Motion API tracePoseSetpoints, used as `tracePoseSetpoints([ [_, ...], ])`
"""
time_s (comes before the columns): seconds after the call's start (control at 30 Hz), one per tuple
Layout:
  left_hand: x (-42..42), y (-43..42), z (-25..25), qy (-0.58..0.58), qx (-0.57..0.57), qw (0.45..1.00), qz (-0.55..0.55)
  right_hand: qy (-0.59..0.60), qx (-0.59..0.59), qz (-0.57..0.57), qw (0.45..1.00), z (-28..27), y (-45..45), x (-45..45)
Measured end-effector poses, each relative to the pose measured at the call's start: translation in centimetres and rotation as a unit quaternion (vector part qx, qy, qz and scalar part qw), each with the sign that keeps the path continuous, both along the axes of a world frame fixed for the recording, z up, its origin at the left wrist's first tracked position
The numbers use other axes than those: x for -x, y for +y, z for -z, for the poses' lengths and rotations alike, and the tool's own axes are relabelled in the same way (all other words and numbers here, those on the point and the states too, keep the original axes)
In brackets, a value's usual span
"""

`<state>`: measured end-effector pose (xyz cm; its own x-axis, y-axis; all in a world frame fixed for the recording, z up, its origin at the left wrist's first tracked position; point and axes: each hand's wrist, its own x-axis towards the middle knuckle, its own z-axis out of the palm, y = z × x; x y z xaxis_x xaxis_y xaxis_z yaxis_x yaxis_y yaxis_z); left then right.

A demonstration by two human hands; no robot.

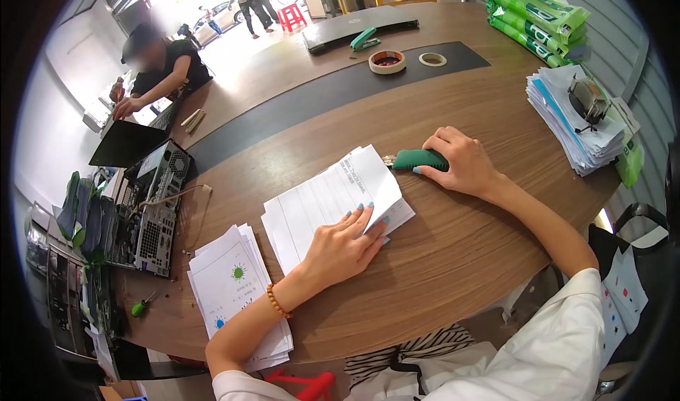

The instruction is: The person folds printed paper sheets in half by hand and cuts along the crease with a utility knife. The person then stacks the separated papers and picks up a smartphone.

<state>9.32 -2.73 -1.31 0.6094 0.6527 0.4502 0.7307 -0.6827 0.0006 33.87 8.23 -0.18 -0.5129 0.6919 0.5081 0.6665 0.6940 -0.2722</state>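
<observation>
Sheets (315, 203) rest on the table (439, 259) in front of the person, one corner slightly raised and the edges not fully flush. Left hand (343, 247): palm down, fingers lightly spread, pressing on the sheets near their lower right side. Right hand (460, 162): curled around a green stapler, or a similar tool (419, 160), whose metal end points at the upper right edge of the sheets; contact with the paper cannot be confirmed. For sound handling, square the edges first, press the raised corner flat, align the metal end with the margin, and hold the left fingertips clear of it. Apply pressure evenly, straight down, with the tool resting level. Inventory, by count: one set of sheets under the left hand, number of leaves not determinable; one stack of printed pages (237, 281) beside it; one paper stack (556, 114) at the right; one teal stapler (364, 40); two tape rolls (387, 70); one closed laptop (368, 26); one open laptop (131, 144) near one co-worker (166, 68); one computer case (159, 210); one green screwdriver (139, 309); at least three green packs (542, 19).
</observation>
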Motion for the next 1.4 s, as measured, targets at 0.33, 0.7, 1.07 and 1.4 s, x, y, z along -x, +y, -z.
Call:
tracePoseSetpoints([
  [0.33,-0.1,-0.3,-0.3,0.011,0.017,1.0,-0.018,0.015,-0.018,-0.022,0.999,0.7,1.0,1.1],
  [0.7,0.8,0.5,-1.2,-0.063,0.118,0.989,-0.069,0.026,-0.035,-0.028,0.999,1.2,0.6,0.7],
  [1.07,0.6,1.3,-0.6,0.038,0.181,0.981,-0.056,0.016,-0.025,-0.028,0.999,0.3,0.8,-0.2],
  [1.4,0.4,1.1,-0.7,0.027,0.177,0.982,-0.059,0.007,-0.032,-0.009,0.999,0.4,0.3,0.9],
])
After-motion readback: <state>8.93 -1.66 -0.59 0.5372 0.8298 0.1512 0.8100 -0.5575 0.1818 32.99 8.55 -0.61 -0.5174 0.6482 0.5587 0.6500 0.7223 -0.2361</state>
